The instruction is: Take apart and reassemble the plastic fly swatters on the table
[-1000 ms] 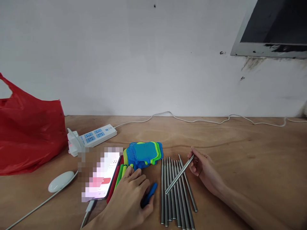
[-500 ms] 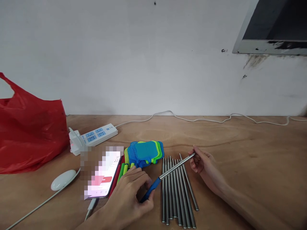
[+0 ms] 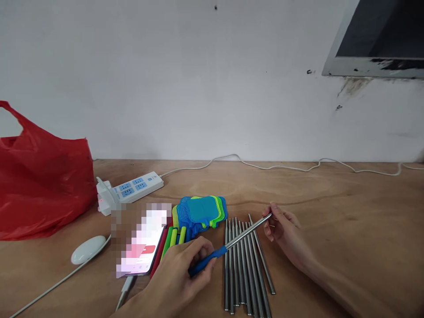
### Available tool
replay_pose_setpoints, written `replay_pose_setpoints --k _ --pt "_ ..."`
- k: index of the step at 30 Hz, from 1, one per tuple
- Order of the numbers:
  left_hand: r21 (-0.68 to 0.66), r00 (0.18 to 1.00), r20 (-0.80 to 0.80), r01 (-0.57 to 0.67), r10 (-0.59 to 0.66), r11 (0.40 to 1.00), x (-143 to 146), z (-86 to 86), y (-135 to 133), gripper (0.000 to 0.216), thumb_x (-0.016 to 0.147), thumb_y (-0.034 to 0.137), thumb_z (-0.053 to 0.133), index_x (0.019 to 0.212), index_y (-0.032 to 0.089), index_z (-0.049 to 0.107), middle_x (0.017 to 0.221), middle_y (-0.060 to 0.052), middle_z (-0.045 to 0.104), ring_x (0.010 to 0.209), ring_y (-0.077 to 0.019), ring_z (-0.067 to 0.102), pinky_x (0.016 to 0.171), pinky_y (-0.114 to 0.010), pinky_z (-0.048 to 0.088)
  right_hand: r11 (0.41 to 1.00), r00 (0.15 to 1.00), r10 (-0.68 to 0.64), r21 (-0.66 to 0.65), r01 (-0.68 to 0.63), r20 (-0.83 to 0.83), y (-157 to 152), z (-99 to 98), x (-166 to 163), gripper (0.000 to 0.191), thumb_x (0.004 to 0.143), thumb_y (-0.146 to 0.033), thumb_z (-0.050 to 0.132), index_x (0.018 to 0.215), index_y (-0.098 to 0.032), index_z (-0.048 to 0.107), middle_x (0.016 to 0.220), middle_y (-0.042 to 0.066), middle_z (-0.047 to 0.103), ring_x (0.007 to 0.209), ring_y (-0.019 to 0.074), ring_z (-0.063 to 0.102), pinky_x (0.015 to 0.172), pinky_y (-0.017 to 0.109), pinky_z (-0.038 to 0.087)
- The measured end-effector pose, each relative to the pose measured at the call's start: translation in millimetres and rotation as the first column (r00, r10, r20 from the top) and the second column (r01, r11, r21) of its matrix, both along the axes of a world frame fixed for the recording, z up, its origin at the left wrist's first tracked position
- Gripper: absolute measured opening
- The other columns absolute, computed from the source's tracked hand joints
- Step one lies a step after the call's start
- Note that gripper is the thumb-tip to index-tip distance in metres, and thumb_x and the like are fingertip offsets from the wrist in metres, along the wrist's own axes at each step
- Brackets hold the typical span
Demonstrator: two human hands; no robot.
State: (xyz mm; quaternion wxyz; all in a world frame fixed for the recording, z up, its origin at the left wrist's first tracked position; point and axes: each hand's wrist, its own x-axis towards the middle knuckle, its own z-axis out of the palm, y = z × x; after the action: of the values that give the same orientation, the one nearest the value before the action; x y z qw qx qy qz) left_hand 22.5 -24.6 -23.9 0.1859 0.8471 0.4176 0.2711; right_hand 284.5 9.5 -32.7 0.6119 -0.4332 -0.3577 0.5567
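Observation:
My left hand point(image 3: 180, 276) grips a blue plastic handle point(image 3: 207, 261) near the table's front. My right hand point(image 3: 285, 234) pinches the far end of a thin metal rod point(image 3: 247, 232), whose near end meets the blue handle's tip. The rod slants above a row of several loose metal rods point(image 3: 243, 265) lying side by side on the wooden table point(image 3: 331, 207). Left of the rods lies a stack of blue, green and yellow mesh swatter heads point(image 3: 200, 212), with green and red handles point(image 3: 172, 238) beside it.
A phone point(image 3: 141, 247) lies left of my left hand, with a cable at its near end. A white power strip point(image 3: 130, 190), a white oval device point(image 3: 88, 249) and a red plastic bag point(image 3: 39, 176) sit further left. A white cord point(image 3: 281, 167) runs along the wall.
My left hand lifted the blue handle off the table. My right hand swung the rod's near end over to it, so rod and handle now meet end to end.

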Motion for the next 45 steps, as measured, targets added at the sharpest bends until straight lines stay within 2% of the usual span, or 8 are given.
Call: replay_pose_setpoints --k 6,12,23,27,31,36,41,45 --pt "-0.058 0.996 0.093 -0.010 0.016 0.998 0.4 -1.4 1.1 0.007 0.095 0.028 0.054 0.092 0.023 0.058 0.073 0.003 0.059 0.063 -0.0142 0.056 0.056 -0.022 0.041 0.988 0.989 0.150 0.047 -0.150 -0.002 -1.4 -2.9 3.6 0.038 0.075 -0.056 0.077 0.074 -0.018 0.072 0.058 0.000 0.061 0.052 0.0113 0.055 0.045 0.021 0.043" --pt "-0.136 0.994 0.102 0.046 -0.032 0.990 0.9 -6.8 1.0 0.011 0.097 0.029 0.054 0.090 0.022 0.058 0.075 0.003 0.060 0.066 -0.0143 0.055 0.058 -0.022 0.040 0.915 0.914 0.399 0.034 -0.403 0.073 -10.0 -7.4 -6.1 0.038 0.079 -0.055 0.073 0.080 -0.017 0.075 0.064 0.004 0.066 0.054 0.0130 0.059 0.048 0.023 0.048" --pt "-0.162 0.985 0.157 0.091 -0.065 0.983 4.2 -6.4 0.5 0.020 0.097 0.039 0.056 0.089 0.021 0.059 0.069 0.004 0.058 0.059 -0.0126 0.051 0.052 -0.021 0.035 0.863 0.876 0.466 0.154 -0.482 0.127 -13.7 -9.1 -4.1 0.027 0.090 -0.041 0.067 0.101 -0.018 0.076 0.074 0.005 0.070 0.067 0.0150 0.067 0.054 0.023 0.054" --pt "-0.164 0.986 0.148 0.095 -0.071 0.982 4.9 -7.2 -0.4 0.024 0.096 0.044 0.058 0.091 0.021 0.061 0.066 0.004 0.057 0.057 -0.0127 0.052 0.051 -0.021 0.036 0.868 0.887 0.453 0.183 -0.462 0.094 -17.6 -10.4 -11.8 0.023 0.089 -0.039 0.069 0.097 -0.019 0.076 0.073 0.004 0.069 0.068 0.0143 0.067 0.054 0.022 0.053" --pt "-0.053 0.993 0.066 0.099 -0.096 0.994 1.4 -1.0 -1.3 0.023 0.099 0.039 0.052 0.089 0.021 0.060 0.069 0.003 0.059 0.058 -0.0137 0.055 0.052 -0.023 0.038 0.936 0.940 0.341 0.096 -0.339 -0.012 -18.2 -3.6 -12.6 0.031 0.084 -0.046 0.073 0.090 -0.016 0.073 0.064 0.002 0.065 0.058 0.0111 0.060 0.049 0.019 0.049" --pt "0.283 0.996 -0.065 -0.041 0.062 0.958 -5.2 4.6 10.9 0.017 0.100 0.027 0.047 0.098 0.020 0.062 0.103 -0.007 0.067 0.094 -0.0255 0.063 0.083 -0.042 0.047 0.986 0.985 0.162 -0.027 -0.164 -0.056 -15.1 9.1 -8.2 0.042 0.075 -0.054 0.077 0.069 -0.017 0.059 0.055 -0.006 0.051 0.044 0.0051 0.044 0.039 0.014 0.037" --pt "0.512 0.948 -0.225 -0.082 0.226 0.855 -14.0 -11.1 28.6 0.036 0.098 0.023 0.046 0.131 0.012 0.053 0.136 -0.017 0.058 0.124 -0.0328 0.053 0.099 -0.051 0.044 0.964 0.964 0.266 -0.028 -0.265 0.006 -8.6 4.3 -5.4 0.044 0.078 -0.061 0.070 0.070 -0.021 0.052 0.038 -0.012 0.039 0.027 0.0036 0.025 0.028 0.016 0.020" --pt "0.581 0.911 -0.325 -0.019 0.253 0.814 -14.5 -20.9 30.4 0.038 0.095 0.016 0.045 0.131 0.008 0.055 0.126 -0.016 0.066 0.118 -0.0333 0.058 0.100 -0.053 0.043 0.936 0.927 0.351 -0.027 -0.351 0.131 -3.5 -6.0 -5.0 0.044 0.081 -0.061 0.066 0.072 -0.020 0.055 0.032 -0.013 0.037 0.025 0.0035 0.021 0.028 0.016 0.019"
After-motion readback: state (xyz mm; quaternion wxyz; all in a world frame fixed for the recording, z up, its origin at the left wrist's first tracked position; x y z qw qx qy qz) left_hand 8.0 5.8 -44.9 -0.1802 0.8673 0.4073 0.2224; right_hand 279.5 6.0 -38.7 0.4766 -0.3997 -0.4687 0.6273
